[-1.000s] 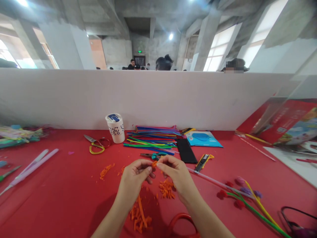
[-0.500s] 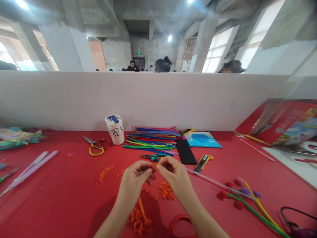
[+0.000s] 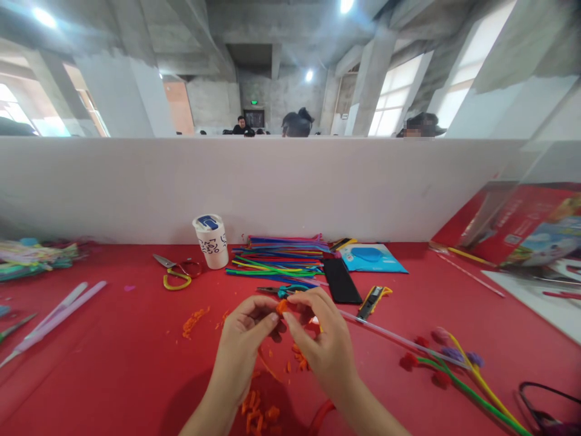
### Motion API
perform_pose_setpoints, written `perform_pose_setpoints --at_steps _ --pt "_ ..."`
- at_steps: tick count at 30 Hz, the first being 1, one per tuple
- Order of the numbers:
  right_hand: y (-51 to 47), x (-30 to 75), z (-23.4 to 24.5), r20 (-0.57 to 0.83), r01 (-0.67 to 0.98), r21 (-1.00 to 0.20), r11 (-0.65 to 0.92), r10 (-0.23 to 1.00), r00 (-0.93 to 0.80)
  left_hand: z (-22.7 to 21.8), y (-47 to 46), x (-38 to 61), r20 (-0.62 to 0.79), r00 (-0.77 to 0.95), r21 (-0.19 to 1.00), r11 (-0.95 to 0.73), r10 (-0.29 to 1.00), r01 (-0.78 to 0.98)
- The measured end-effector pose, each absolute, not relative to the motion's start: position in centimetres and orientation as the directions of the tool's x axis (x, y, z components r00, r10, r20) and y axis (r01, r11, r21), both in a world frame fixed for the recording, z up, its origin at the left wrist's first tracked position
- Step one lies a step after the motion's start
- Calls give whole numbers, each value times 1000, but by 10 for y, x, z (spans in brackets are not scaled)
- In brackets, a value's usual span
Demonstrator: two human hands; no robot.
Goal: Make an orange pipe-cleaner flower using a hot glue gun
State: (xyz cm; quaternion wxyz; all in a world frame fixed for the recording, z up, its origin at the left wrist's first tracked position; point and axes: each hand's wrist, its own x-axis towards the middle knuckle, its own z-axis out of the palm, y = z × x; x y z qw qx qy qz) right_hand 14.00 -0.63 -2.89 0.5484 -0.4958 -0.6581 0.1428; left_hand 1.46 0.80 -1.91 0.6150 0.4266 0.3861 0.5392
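Head view: the left hand (image 3: 247, 330) and the right hand (image 3: 324, 336) meet above the red tabletop (image 3: 122, 357), fingertips almost together.
Left-hand grip: narrow, thumb and fingers pinched on the small orange piece (image 3: 282, 306).
Right-hand grip: thumb and forefinger slightly parted at the piece's other side; whether they press on it or only sit just beside it, I cannot tell.
Orange piece: raised off the tabletop, between the two sets of fingertips, partly covered by them.
Fingertip work: the step in hand looks like fine adjusting of this one piece, the left hand steadying while the right works its edge.
Next move: it seems to call for a firm, light left pinch and exact right fingertip placement, the piece being so small and easily dropped.
Orange clippings (image 3: 254, 413): nearer the person than the grip, loosely heaped; a thinner scatter of orange shreds (image 3: 194, 323) lies left of it.
Pliers (image 3: 282, 291): just beyond the grip, partly hidden by the fingers, with the coloured stems (image 3: 276, 260) farther out.
Yellow cutter (image 3: 373, 303): right of the grip, near the black slab (image 3: 342, 281).
Scissors (image 3: 178, 277): left of the grip and farther out, by the cup (image 3: 211, 243).
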Motion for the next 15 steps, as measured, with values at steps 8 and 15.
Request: perform_pose_setpoints --at_steps 8,15 --pt "-12 138 -23 624 560 -670 488 778 69 -14 2 18 3 99 932 33 995 -361" --pt "-13 140 -25 647 576 -641 507 761 49 -15 1 19 35 60 934 -11 998 -358"
